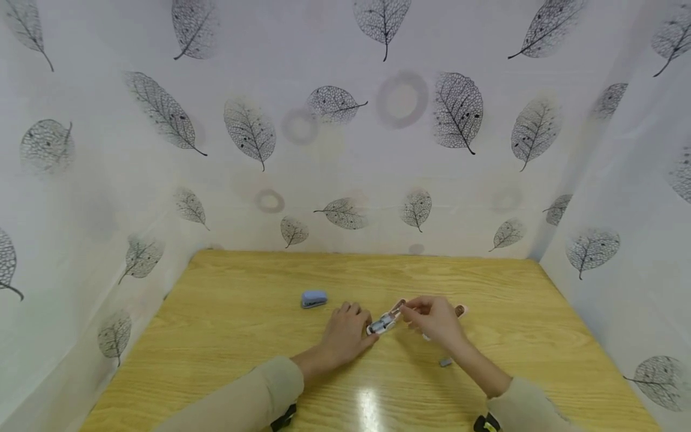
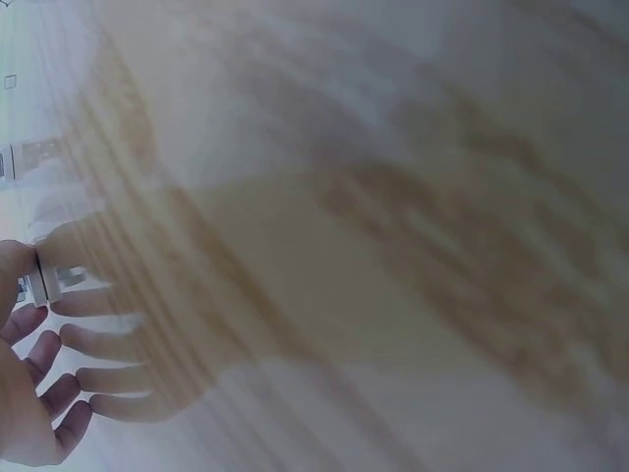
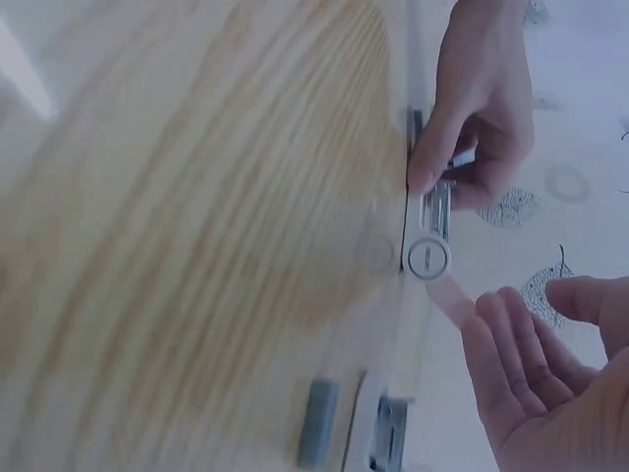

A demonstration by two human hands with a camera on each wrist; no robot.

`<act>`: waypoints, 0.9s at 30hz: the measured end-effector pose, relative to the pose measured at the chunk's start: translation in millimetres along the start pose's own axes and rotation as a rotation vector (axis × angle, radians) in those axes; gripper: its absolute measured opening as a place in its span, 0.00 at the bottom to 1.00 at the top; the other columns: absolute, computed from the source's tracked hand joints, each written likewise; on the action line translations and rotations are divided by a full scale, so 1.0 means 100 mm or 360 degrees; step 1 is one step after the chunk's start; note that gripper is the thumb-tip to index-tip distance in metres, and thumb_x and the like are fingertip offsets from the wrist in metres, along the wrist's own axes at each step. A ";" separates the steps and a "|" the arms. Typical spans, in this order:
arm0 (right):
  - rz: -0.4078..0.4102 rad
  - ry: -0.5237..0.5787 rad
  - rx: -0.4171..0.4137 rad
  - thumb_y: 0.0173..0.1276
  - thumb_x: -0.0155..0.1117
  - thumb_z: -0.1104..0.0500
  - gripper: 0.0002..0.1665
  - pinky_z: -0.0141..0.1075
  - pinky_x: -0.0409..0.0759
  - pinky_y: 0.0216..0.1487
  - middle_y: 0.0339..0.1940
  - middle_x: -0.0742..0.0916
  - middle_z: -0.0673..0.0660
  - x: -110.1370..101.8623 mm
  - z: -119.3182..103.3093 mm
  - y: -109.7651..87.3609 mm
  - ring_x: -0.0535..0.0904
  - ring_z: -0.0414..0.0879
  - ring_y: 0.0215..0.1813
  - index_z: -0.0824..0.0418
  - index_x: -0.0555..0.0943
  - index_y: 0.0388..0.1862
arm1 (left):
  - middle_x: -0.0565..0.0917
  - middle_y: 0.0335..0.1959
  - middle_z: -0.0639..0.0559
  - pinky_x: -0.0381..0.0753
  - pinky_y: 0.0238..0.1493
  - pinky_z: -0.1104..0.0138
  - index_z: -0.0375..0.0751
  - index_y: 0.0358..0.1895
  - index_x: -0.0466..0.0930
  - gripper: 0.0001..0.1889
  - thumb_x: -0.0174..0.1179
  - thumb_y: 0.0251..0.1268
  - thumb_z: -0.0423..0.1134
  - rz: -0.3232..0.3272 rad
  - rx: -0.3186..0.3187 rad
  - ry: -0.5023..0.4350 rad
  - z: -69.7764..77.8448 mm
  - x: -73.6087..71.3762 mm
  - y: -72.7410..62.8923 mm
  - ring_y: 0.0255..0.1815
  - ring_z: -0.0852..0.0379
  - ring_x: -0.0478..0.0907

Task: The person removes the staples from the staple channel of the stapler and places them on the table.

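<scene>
A small white stapler (image 1: pixel 381 324) lies opened out on the table, its pinkish upper arm swung away from the base. My left hand (image 1: pixel 345 337) pinches the near end of the base between thumb and fingers; the right wrist view shows this grip on the stapler (image 3: pixel 439 211) too. Beside the raised arm is my right hand (image 1: pixel 436 321). In the right wrist view its fingers (image 3: pixel 503 344) are extended, fingertips at the pink arm (image 3: pixel 451 301), and the thumb stands apart. Only the stapler's edge (image 2: pixel 41 280) shows in the left wrist view.
A blue mini stapler (image 1: pixel 314 299) stands left of my hands. Partly hidden behind my right hand lies a second stapler with a brown-and-pink end (image 1: pixel 460 311). Near my right wrist is a grey strip of staples (image 1: pixel 445 362). A leaf-patterned curtain (image 1: pixel 345 162) surrounds the wooden table (image 1: pixel 243 336).
</scene>
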State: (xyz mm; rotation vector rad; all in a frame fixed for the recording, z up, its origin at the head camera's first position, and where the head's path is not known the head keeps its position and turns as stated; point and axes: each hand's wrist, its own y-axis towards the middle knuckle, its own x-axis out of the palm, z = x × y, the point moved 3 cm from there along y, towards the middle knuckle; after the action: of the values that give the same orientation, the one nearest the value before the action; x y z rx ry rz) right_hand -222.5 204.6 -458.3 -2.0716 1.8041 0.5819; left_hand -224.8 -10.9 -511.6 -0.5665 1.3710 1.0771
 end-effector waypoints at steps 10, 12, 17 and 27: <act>-0.0080 0.0253 0.0125 0.73 0.70 0.60 0.16 0.34 0.88 0.32 0.37 0.93 0.66 0.33 0.08 0.01 0.90 0.45 0.32 0.75 0.88 0.47 | 0.81 0.38 0.57 0.71 0.41 0.67 0.52 0.43 0.83 0.17 0.70 0.67 0.60 -0.0033 -0.0009 0.0016 0.00 -0.01 -0.02 0.39 0.59 0.72; -0.0083 0.0236 0.0123 0.73 0.70 0.61 0.15 0.36 0.88 0.31 0.37 0.93 0.66 0.39 0.08 0.03 0.90 0.45 0.31 0.75 0.88 0.47 | 0.81 0.39 0.57 0.72 0.42 0.66 0.52 0.44 0.83 0.17 0.69 0.68 0.60 -0.0049 -0.0014 0.0010 0.00 -0.02 -0.02 0.40 0.58 0.72; -0.0127 0.0235 0.0134 0.73 0.70 0.63 0.14 0.40 0.89 0.31 0.36 0.92 0.69 0.49 0.08 0.04 0.90 0.49 0.30 0.77 0.87 0.47 | 0.81 0.41 0.56 0.73 0.45 0.64 0.51 0.44 0.83 0.17 0.67 0.70 0.60 -0.0078 -0.0025 -0.0011 0.01 -0.02 -0.01 0.43 0.57 0.73; -0.0121 0.0119 0.0177 0.71 0.71 0.64 0.12 0.38 0.88 0.28 0.33 0.93 0.65 0.55 0.04 0.03 0.88 0.46 0.26 0.74 0.89 0.45 | 0.82 0.41 0.56 0.75 0.45 0.64 0.51 0.43 0.83 0.16 0.68 0.70 0.58 -0.0057 -0.0011 -0.0017 0.02 -0.03 -0.01 0.43 0.57 0.74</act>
State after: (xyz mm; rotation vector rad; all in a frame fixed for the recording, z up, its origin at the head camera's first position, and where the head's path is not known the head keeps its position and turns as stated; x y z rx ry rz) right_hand -219.6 159.0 -489.2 -2.1013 1.7472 0.3794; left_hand -222.0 -10.3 -508.9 -0.5874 1.3435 1.0551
